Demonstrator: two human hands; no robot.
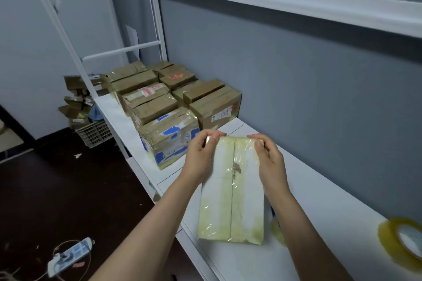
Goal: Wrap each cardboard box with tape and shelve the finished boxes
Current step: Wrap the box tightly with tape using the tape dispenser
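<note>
Floor, far left: power strip (68,258); plastic crate (94,133) farther back.
Taped boxes (169,102): packed together at the far end of the white surface (319,201), against the wall.
Left hand (201,155): grasping the upper left corner of the white box (230,201).
White box: tape-wrapped, held between both hands above the surface's near part.
Right hand (270,162): grasping the box's upper right corner.
Tape roll (402,244): on the surface, far right, well apart.

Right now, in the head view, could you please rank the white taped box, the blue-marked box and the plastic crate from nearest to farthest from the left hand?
1. The white taped box: the left hand grips its far left corner.
2. The blue-marked box: on the shelf, just left of that hand.
3. The plastic crate: far left, below shelf level.
</note>
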